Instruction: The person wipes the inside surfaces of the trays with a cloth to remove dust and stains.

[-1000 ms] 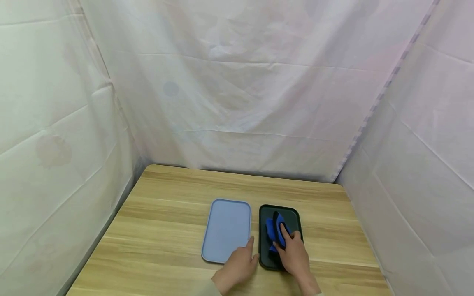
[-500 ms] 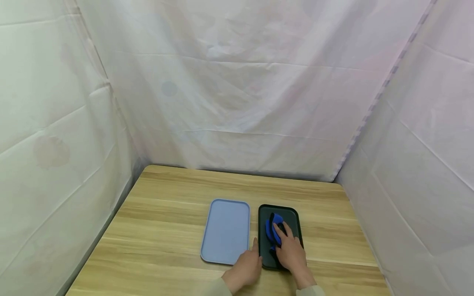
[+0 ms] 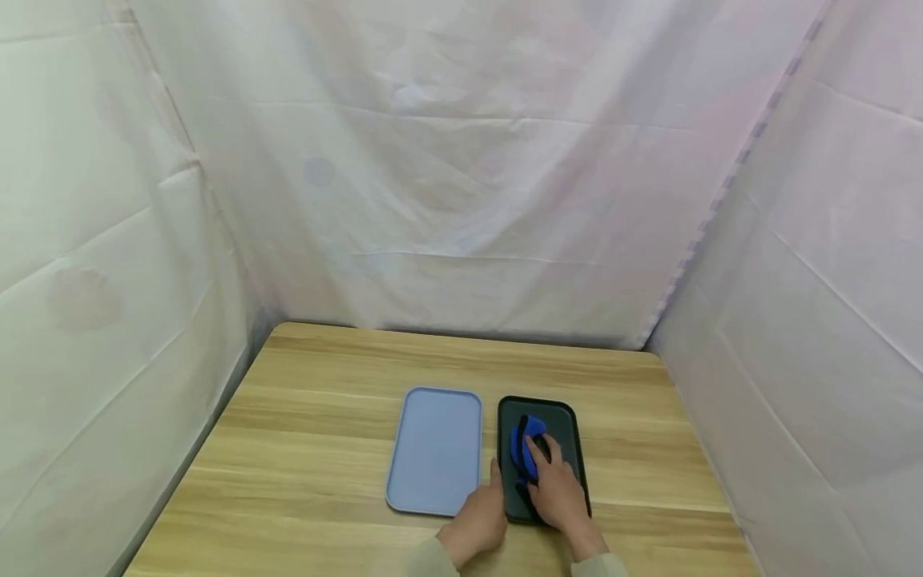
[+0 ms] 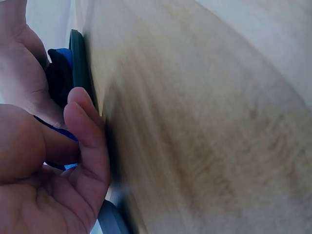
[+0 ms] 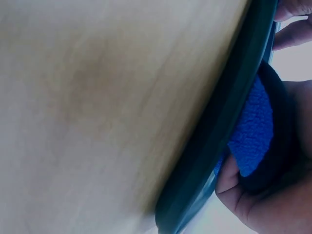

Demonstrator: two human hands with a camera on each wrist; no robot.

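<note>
The step in hand appears to be wiping the dark tray (image 3: 557,415), which is lying flat on the table (image 3: 324,449) at the lower centre-right of the head frame. The cloth (image 5: 253,129), blue with a black edge, is resting bunched inside this tray, left of its middle. The right hand (image 3: 559,493) is grasping the cloth: in the right wrist frame, a finger is curling round its folded edge. The left hand (image 3: 481,514), at the bottom centre of the head frame, is grasping nothing that shows. Its index finger is pointing up the frame along the tray's left rim – probably bracing it; firm contact cannot be confirmed. The blue tray (image 3: 436,449) is lying just to the left, its lower right corner partly covered by that hand.

The next move is probably calling for a stroke toward the uncovered upper and right areas, with even pressure – the left hand should be steadying the rim against sliding.
</note>
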